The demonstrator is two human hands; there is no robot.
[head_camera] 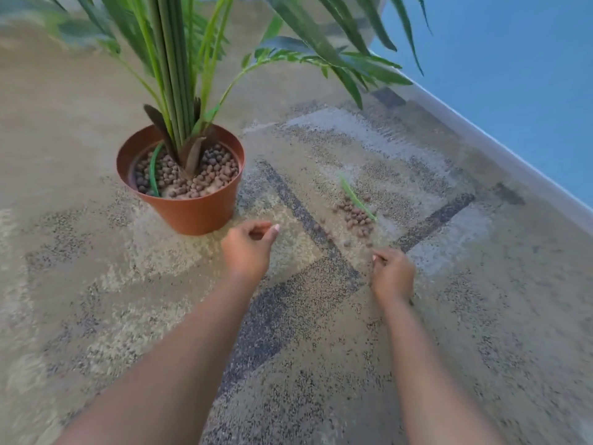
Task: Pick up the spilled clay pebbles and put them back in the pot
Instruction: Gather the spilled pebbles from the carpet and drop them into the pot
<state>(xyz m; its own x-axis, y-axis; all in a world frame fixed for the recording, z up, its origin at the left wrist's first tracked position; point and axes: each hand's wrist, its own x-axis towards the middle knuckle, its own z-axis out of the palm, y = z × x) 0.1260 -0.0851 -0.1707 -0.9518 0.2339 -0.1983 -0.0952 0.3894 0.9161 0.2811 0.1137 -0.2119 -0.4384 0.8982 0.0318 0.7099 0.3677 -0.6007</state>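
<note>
Reaching forward from the head view, you have both hands out over the patterned carpet [449,316], each placed for its own job. Your left hand [248,250] hovers just beside the base of the terracotta pot [195,213], fingers curled loosely inward with the thumb tip showing; whether it cups any pebbles you cannot tell, since the palm faces away. Your right hand [393,277] sits low near the carpet, fingers drawn together as if pinching, and again the frame does not show whether anything is between them. The spilled clay pebbles [356,216] lie in a small cluster on the carpet to the right of the pot, just beyond your right hand, with a few strays trailing toward it and a fallen green leaf [356,197] lying across the pile. The pot stands upright, its surface already covered in pebbles around the palm stems [175,75], so it makes sense to keep your left hand near the rim for dropping while the right gathers. Most of the spill looks uncollected.
</note>
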